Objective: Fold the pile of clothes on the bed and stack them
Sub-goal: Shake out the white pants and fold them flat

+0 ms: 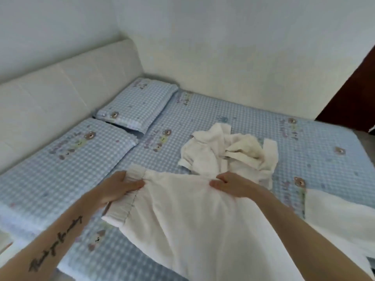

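Note:
A white garment with an elastic waistband (194, 216) lies spread across the near part of the bed (253, 128). My left hand (119, 187) pinches its top edge at the waistband on the left. My right hand (231, 184) pinches the same top edge further right. Behind my hands, a crumpled pile of white clothes (229, 151) rests on the blue checked sheet. Another white cloth (341, 220) lies flat at the right edge of the bed.
Two blue checked pillows (67, 151) (138, 104) lie at the left against a cream padded headboard (56, 92). White walls close off the far side. A dark door (353, 94) stands at the right. Bare sheet shows beyond the pile.

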Tool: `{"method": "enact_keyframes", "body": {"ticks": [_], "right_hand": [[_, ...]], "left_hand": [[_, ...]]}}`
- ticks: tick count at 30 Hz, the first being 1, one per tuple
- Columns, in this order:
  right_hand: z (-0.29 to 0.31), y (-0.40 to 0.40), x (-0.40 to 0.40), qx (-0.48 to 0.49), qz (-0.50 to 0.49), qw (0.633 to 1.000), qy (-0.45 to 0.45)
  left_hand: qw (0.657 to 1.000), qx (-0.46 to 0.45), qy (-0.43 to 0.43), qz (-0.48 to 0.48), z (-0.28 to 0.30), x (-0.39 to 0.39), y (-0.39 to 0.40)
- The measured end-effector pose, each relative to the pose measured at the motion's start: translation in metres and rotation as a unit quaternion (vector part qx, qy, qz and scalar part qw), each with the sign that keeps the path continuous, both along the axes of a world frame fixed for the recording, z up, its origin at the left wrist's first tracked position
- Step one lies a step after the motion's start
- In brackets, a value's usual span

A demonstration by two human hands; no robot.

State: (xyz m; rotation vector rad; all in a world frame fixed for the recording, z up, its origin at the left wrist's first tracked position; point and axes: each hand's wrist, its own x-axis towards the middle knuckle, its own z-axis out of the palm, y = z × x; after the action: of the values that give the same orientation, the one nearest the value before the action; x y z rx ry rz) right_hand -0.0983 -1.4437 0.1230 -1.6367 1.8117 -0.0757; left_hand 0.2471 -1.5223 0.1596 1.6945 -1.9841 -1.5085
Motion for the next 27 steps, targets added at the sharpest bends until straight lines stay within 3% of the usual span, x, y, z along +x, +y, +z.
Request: {"method": "enact_keyframes", "body": {"ticks": [5, 10, 16, 19, 24, 27], "right_hand": [[-0.203, -0.063, 0.081, 0.102, 0.043, 0.994, -0.005], [-0.32, -0.11, 0.119, 0.113, 0.035, 0.992, 0.034], [-0.372, -0.152, 0.155, 0.041, -0.002, 0.997, 0.064], [-0.386, -0.167, 0.181, -0.011, -0.004, 0.998, 0.066], [-0.401, -0.168, 0.191, -0.033, 0.063, 0.989, 0.127], [-0.396, -0.15, 0.185, -0.114, 0.092, 0.978, 0.149]], "left_hand": [[0.994, 0.099, -0.028, 0.047, -0.203, 0.077, -0.041], [0.989, 0.131, -0.038, 0.059, -0.322, 0.11, -0.083], [0.985, 0.149, -0.057, 0.07, -0.383, 0.145, -0.148], [0.983, 0.134, -0.105, 0.068, -0.397, 0.173, -0.182], [0.978, 0.115, -0.159, 0.073, -0.421, 0.194, -0.194], [0.969, 0.086, -0.201, 0.113, -0.427, 0.181, -0.183]]}}
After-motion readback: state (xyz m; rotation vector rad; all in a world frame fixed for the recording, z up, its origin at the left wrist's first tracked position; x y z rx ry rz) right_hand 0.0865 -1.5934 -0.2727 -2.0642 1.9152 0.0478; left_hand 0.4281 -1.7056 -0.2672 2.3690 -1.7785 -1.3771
